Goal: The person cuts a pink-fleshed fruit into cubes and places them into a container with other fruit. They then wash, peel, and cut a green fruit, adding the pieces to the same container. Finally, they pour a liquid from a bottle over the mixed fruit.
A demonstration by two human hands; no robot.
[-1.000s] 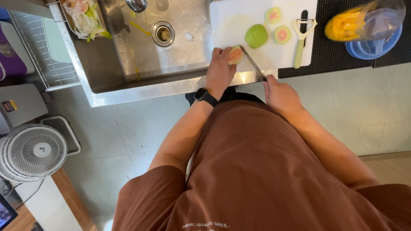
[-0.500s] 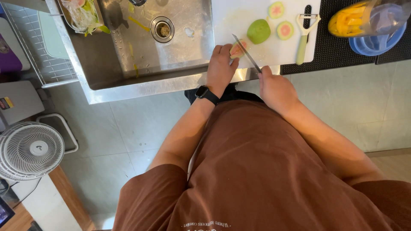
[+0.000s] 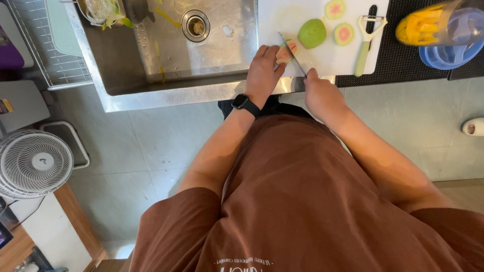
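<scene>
Now the left hand point(image 3: 263, 70) pins a pink-fleshed guava piece point(image 3: 285, 52) on the white cutting board point(image 3: 282, 17), near its left edge, while the right hand point(image 3: 322, 95) grips a knife point(image 3: 292, 53). Probably firm, wet and slippery, so it is best held by its rind side.

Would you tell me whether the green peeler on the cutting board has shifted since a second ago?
No. The green peeler lies at the same spot beside the right edge of the white cutting board; only the camera view has shifted.

Brushed steel sink point(image 3: 166, 55), smooth white plastic cutting board point(image 3: 302, 15), shiny metal knife point(image 3: 292, 53), matt black ribbed mat point(image 3: 403, 60)
</scene>
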